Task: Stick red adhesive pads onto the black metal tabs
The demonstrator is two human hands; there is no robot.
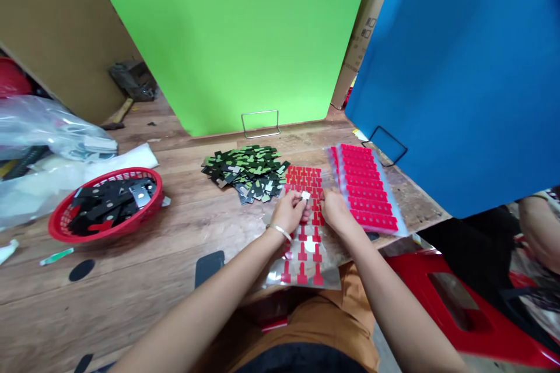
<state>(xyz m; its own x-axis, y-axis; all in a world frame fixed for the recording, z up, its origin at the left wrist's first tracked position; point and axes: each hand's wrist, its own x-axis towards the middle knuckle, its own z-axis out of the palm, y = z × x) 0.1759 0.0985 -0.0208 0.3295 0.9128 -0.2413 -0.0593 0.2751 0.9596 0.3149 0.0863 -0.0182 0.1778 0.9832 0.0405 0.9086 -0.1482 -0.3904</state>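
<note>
My left hand (289,213) pinches a small flat plate (305,195), which shines white in the light. It is over a clear sheet (329,277) bearing rows of red T-shaped stickers (302,252). My right hand (336,210) is closed at the sheet's right side, its fingertips pressed together near the stickers. What lies in those fingertips is too small to make out. A heap of dark, shiny T-shaped plates (249,169) lies just beyond the sheet, to the left. Beside my right hand is a stack of clear sheets with red pieces in rows (366,186).
A red basket (149,210) of black parts stands on the wooden table (175,256) at left, near plastic bags (48,122). A green board (245,41) and a blue board (459,81) rise behind. A red stool (420,274) and another person's arm (540,227) are at right.
</note>
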